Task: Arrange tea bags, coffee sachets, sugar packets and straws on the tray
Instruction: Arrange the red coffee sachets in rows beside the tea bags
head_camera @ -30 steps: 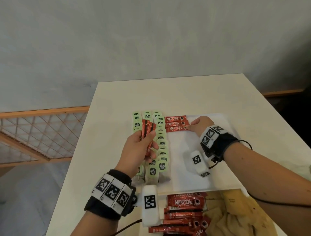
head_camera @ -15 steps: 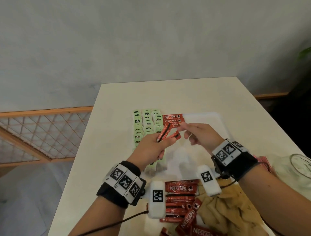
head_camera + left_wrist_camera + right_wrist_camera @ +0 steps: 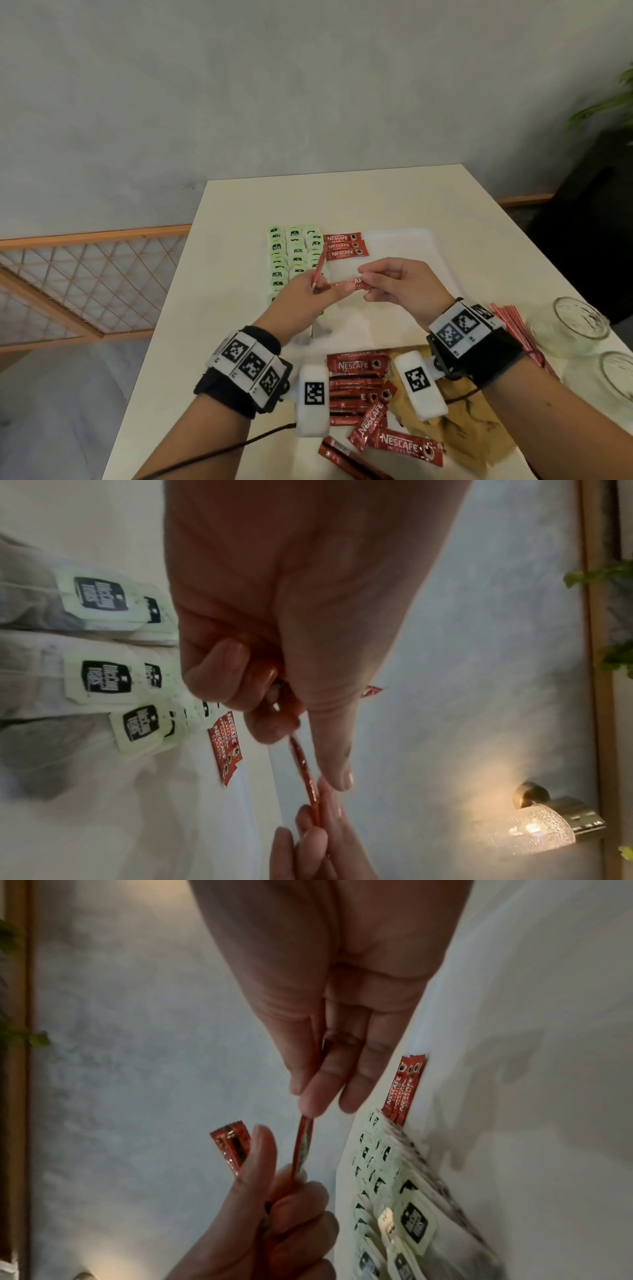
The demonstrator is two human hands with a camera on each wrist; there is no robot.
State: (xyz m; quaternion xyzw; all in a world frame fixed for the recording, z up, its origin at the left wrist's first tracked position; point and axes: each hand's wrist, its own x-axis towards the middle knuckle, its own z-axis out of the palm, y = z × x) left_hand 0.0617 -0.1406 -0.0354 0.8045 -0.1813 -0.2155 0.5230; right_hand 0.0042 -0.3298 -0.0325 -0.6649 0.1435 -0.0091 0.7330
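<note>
The coffee sachet (image 3: 352,283) — light, thin, slippery foil — passes between both hands: right hand (image 3: 399,291) pinches one end, left hand (image 3: 301,301) grips its spare sachets (image 3: 318,270).

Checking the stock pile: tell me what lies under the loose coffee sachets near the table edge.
The loose coffee sachets partly overlap crumpled brown paper to their right. What lies beneath the sachets themselves is covered.

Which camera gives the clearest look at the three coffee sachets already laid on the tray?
The head view: the three coffee sachets lie flat, labels readable, beside the tea bags. Both wrist views show them small, edge-on and partly overlapped.
</note>
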